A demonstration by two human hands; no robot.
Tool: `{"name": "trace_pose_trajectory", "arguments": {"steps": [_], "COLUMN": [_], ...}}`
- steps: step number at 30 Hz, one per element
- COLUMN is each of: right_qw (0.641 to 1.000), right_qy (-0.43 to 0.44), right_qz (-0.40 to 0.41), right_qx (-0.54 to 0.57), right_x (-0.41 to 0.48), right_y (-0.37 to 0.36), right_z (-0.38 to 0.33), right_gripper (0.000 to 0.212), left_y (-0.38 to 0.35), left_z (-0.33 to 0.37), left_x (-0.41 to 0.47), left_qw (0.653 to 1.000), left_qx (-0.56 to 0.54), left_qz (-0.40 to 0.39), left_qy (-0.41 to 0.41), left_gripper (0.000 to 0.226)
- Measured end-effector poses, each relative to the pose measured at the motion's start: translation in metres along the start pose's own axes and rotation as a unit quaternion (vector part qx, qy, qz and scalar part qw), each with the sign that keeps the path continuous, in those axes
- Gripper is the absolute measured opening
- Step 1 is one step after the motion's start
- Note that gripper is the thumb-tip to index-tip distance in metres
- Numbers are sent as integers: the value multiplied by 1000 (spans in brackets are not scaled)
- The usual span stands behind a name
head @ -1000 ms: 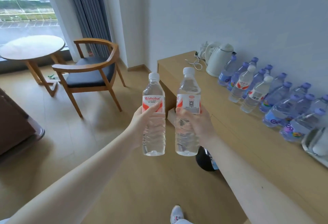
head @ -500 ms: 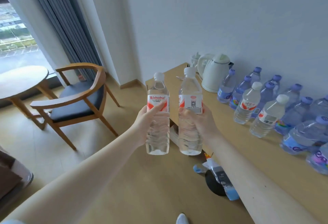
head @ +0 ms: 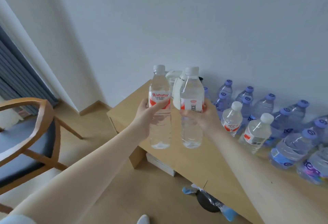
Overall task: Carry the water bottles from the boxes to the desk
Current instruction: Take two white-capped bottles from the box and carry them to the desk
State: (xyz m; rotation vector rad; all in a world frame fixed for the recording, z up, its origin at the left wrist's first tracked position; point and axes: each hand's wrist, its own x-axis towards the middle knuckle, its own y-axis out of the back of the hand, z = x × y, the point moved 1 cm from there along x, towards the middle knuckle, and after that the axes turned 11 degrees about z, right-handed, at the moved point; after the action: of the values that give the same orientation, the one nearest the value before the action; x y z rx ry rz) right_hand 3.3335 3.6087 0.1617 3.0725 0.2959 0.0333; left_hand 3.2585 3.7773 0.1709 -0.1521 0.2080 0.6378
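Observation:
My left hand (head: 145,117) grips a clear water bottle with a red and white label (head: 160,131), held upright. Beside it, my right hand (head: 204,117) grips a second clear bottle with a white cap (head: 192,85). Both bottles hang in the air over the near left end of the light wooden desk (head: 127,106). Two white-capped bottles (head: 231,117) stand on the desk to the right, in front of several blue-capped bottles (head: 262,106) lined along the wall.
A white kettle (head: 174,89) stands on the desk behind the held bottles. A wooden armchair with a blue seat (head: 26,135) is at the left. A black bin with plastic bags (head: 207,204) and a white box (head: 159,163) sit under the desk.
I have stepped closer to the desk and turned right. Both held bottles now hang over the desk's left end instead of over the floor. The round table has left the view.

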Motion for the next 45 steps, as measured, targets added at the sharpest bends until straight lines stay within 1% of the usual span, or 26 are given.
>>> {"name": "trace_pose_trajectory", "arguments": {"steps": [2,3,5,8,9,10,13,15,18,21,24,29,34,38,42,45], "right_qw": [999,998,993,985,982,979,965,955,943,936,931,929,931,929,927,927], "right_qy": [0,0,-7,-21,-24,-25,-30,-40,-52,-66,-80,-116,-138,-159,-163,-156], "right_qz": [42,65,111,166,182,198,255,288,321,334,340,337,320,315,318,320], "right_qx": [-11,-18,-29,-41,-43,-45,-59,-63,-72,-87,-104,-102,-112,-115,-116,-116], "right_x": [18,27,41,57,61,64,68,67,63,60,59,63,71,78,83,88], "right_y": [-2,-4,-9,-15,-17,-17,-18,-18,-16,-10,-4,-1,-4,-4,-6,-5], "right_z": [4,6,6,3,1,1,3,7,14,24,37,64,88,107,123,131], "right_gripper": [52,48,46,39,37,36,41,45,48,54,56,60,56,56,58,57], "left_y": [-9,-13,-21,-32,-36,-39,-49,-55,-64,-75,-83,-91,-97,-97,-94,-96], "left_z": [7,9,14,24,27,30,32,28,16,2,-14,-35,-51,-66,-80,-83], "left_x": [26,40,70,109,121,132,156,164,170,173,177,183,188,199,204,206], "left_qw": [999,998,994,988,985,981,967,958,945,941,941,938,943,940,934,926], "left_qx": [11,16,26,34,42,53,86,105,126,141,162,207,225,248,274,285], "left_qz": [-41,-62,-99,-148,-164,-183,-240,-264,-300,-306,-295,-276,-245,-235,-231,-245], "left_qy": [-20,-26,-27,-18,-17,-17,-28,-36,-39,-33,-27,-14,0,10,5,-23], "left_gripper": [72,69,68,78,77,72,41,41,53,56,56,54,62,61,54,54]}}
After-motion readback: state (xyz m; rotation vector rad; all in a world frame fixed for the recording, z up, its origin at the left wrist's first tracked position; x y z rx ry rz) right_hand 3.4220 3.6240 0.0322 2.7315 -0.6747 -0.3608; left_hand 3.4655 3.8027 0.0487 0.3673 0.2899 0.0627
